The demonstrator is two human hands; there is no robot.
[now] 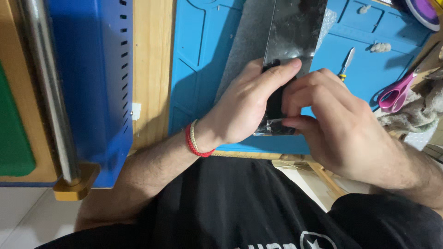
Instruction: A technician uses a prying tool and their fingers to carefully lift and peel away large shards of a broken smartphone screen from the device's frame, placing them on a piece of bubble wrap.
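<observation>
Two hands [295, 110] — one glass panel [290, 37]

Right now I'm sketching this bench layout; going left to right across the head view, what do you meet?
Green board → metal bar → blue perforated housing → left hand → right hand → pink-handled scissors.

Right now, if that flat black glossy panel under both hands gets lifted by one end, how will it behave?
The flat black glossy panel looks thin and rigid, so probably light yet brittle. Its shiny face suggests slipperiness. The left hand and right hand grip its near end.
</observation>
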